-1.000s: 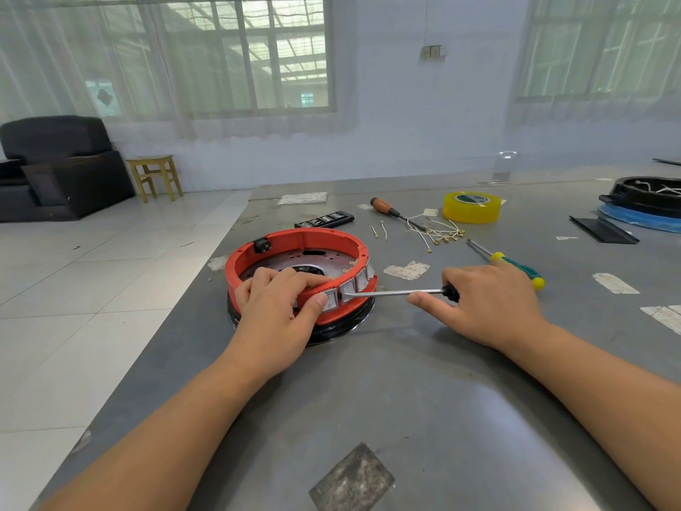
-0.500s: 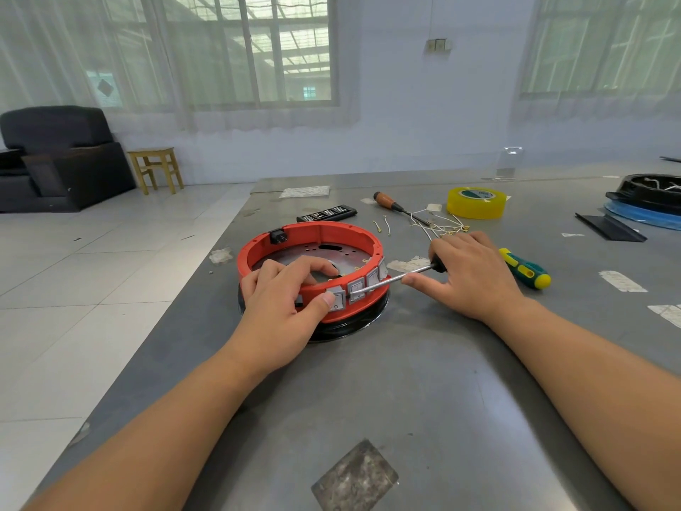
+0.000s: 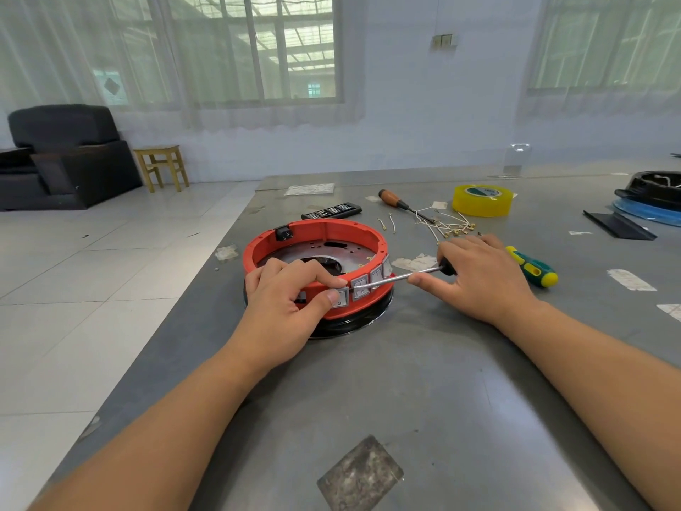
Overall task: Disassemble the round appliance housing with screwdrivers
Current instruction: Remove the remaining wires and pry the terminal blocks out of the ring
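Note:
A round red housing (image 3: 324,230) with a black base stands on the grey table (image 3: 405,381), a row of grey rocker switches (image 3: 359,287) set in its near wall. My left hand (image 3: 283,300) grips that near rim, fingers curled inside and thumb on a switch. My right hand (image 3: 479,278) holds a black-handled screwdriver (image 3: 398,279). Its metal shaft lies almost level, the tip at the switches beside my left thumb.
A green and yellow screwdriver (image 3: 532,267) lies just right of my right hand. Farther back are a wooden-handled screwdriver (image 3: 396,201), loose white wires (image 3: 446,225), yellow tape (image 3: 482,200), a black remote (image 3: 331,211) and a black and blue appliance part (image 3: 652,201) at the right edge.
My right hand has drawn closer to the housing and the screwdriver tip has slid left along the switches toward my left thumb. My left hand has stayed gripping the rim.

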